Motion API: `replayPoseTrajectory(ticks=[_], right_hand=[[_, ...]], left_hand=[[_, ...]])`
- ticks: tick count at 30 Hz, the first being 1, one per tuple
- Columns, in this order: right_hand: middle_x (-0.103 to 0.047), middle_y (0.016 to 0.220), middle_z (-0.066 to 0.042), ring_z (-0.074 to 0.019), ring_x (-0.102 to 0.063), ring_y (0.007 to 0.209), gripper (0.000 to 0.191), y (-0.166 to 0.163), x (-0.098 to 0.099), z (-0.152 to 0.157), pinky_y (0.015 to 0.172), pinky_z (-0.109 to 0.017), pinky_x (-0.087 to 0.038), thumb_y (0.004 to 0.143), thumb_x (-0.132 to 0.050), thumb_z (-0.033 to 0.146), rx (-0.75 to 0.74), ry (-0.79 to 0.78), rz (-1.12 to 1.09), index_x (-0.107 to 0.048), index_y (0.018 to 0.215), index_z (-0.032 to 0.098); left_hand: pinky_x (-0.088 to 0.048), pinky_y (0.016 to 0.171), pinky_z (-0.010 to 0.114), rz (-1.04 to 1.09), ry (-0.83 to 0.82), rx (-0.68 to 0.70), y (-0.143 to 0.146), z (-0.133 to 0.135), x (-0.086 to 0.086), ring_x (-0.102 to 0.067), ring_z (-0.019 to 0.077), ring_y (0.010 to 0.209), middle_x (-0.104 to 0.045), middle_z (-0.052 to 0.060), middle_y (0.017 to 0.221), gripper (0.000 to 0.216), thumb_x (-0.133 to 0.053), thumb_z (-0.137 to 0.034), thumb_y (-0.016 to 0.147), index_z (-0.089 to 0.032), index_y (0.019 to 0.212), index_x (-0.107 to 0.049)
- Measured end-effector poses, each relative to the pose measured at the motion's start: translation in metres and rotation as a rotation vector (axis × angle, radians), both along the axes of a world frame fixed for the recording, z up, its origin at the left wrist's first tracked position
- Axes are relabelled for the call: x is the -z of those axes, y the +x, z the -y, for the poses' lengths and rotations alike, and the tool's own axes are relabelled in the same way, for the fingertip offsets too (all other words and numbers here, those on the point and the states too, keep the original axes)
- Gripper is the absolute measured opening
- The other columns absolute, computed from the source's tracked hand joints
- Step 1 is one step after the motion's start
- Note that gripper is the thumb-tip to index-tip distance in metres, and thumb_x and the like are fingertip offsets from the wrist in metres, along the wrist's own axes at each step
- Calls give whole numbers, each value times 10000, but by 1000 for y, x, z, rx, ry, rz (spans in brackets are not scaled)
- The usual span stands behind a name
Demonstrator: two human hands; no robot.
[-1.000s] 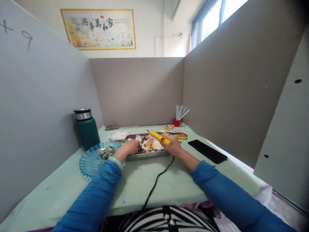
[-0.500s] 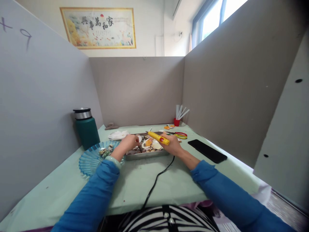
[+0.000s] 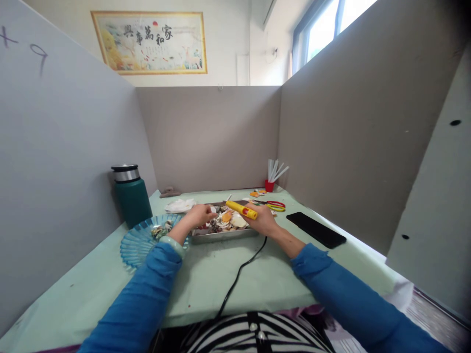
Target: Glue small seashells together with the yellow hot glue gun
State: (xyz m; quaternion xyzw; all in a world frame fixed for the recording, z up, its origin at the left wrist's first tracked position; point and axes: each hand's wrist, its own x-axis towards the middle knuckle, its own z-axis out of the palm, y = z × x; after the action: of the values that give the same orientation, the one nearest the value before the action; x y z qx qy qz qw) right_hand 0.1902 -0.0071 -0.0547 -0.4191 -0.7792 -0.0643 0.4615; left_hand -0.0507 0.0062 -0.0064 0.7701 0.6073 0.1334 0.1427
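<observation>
My right hand (image 3: 263, 219) is wrapped round a yellow hot glue gun (image 3: 241, 210) with a red trigger, held over the right side of a metal tray (image 3: 224, 237). A black cord (image 3: 239, 272) hangs from below that hand toward the table's front edge. The tray is heaped with seashells (image 3: 235, 221), white, orange and brown. Above the tray's left end, my left hand (image 3: 198, 215) has its fingers pinched together at a small whitish shell (image 3: 213, 210), partly hidden by the fingers. Left forearm and wrist pass over the edge of a blue fluted glass plate (image 3: 134, 245).
Small shells (image 3: 161, 229) lie on the plate, with a green bottle (image 3: 133, 201) behind it. White tissue (image 3: 180, 206) sits behind the tray. Scissors (image 3: 275, 205), a black phone (image 3: 316, 229) and a red cup (image 3: 270, 186) of white sticks stand rightward. Grey partitions (image 3: 209, 137) enclose the table.
My left hand has shifted slightly to the right over the tray, its fingers turning a little. The right hand and glue gun have barely moved.
</observation>
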Motion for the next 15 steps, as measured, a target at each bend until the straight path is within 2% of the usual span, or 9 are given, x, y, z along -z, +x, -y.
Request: replayPoseTrajectory(ticks=[2, 6, 9, 12, 15], right_hand=[[-599, 576, 7, -120, -507, 501, 124, 0, 0, 0, 524, -210, -341, 774, -579, 320, -3, 6, -3, -624, 730, 212], [-607, 579, 6, -118, -512, 501, 112, -1, 0, 0, 529, -210, -345, 768, -581, 305, -1, 9, -6, -629, 731, 210], [-617, 583, 2, -123, -528, 513, 103, -2, 0, 1, 541, -212, -353, 763, -584, 294, 6, 18, -6, -634, 729, 211], [-625, 590, 1, -127, -541, 525, 91, -2, 0, 1, 546, -214, -357, 758, -586, 286, 13, 16, 0, -637, 736, 214], [-630, 599, 2, -126, -542, 526, 91, -2, 0, 0, 549, -215, -360, 765, -582, 288, 9, 18, 7, -638, 750, 218]], left_hand=[[-435, 498, 221, -25, -2, 15, 3, 1, 1, -600, 144, 498, -679, 64, 648, 275, -507, -369, 795, -135, 879, -624], [-460, 603, 229, -171, 108, 24, 8, 0, 2, -634, 149, 589, -707, 79, 771, 262, -518, -320, 789, -162, 952, -649], [-472, 706, 275, -350, 158, -10, 11, 0, 4, -663, 220, 807, -704, 139, 928, 285, -534, -258, 763, -175, 998, -672], [-464, 785, 314, -414, 187, 9, 15, -2, 8, -630, 262, 972, -661, 155, 1103, 379, -559, -195, 715, -217, 1079, -664], [-463, 787, 322, -419, 189, 52, 18, -2, 11, -626, 261, 973, -655, 131, 1126, 370, -553, -199, 718, -247, 1064, -673]])
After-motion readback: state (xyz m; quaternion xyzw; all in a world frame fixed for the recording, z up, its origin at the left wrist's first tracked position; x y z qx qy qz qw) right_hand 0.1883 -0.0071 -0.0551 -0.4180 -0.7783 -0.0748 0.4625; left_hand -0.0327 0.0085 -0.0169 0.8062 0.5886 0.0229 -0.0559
